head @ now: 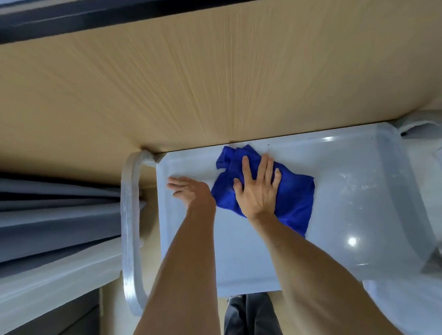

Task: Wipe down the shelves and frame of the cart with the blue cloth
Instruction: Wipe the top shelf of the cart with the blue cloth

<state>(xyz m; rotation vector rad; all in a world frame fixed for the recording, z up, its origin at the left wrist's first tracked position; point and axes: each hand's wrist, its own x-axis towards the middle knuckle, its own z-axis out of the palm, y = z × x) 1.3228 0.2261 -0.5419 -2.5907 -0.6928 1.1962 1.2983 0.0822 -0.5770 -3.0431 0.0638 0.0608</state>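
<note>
**Top shelf wipe: hand positions**

Right hand (258, 191) presses the blue cloth (289, 195) flat on the cart's top shelf (353, 193), fingers (264, 166) spread apart. Left hand (188, 190) rests beside the cloth, fingers together, near the handle (130, 214).

- Light wood-grain wall panel (193, 77) fills the far side.
- Grey curtain (48, 210) hangs in folds at left.
- Dark window frame (120, 13) runs along the top.
- Ceiling light glints off glossy surfaces.

Both arms outstretched; left hand (188, 192) and right hand (258, 190) flat (fingers spread).
</note>
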